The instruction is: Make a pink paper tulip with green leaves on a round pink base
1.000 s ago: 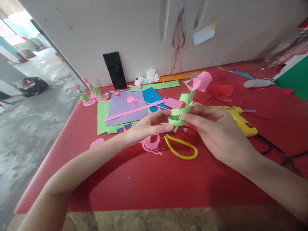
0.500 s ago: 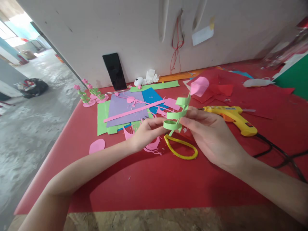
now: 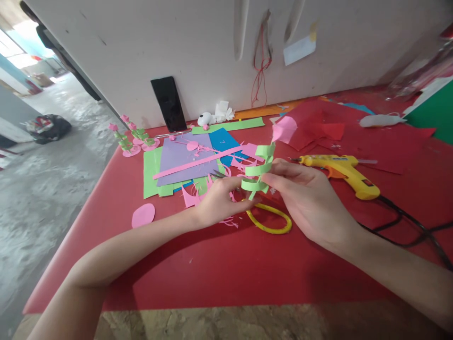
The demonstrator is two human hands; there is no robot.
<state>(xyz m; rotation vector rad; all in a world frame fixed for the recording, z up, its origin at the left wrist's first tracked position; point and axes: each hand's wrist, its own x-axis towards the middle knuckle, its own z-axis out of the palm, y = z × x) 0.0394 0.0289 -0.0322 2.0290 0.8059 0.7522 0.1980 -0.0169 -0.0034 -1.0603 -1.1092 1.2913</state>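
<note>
Above the red table [image 3: 219, 278], both hands' fingers pinch the paper flower [image 3: 264, 163], stem leaning up-right, pink head topmost.

A paper flower [image 3: 264, 158], its pink bud atop a tilted stem wrapped in a green spiral strip, is held above the table.

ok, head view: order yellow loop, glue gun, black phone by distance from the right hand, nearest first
From the right hand:
1. yellow loop, on the table just below the fingers.
2. glue gun, on the table to the hand's right.
3. black phone, leaning on the back wall, far left.
</note>
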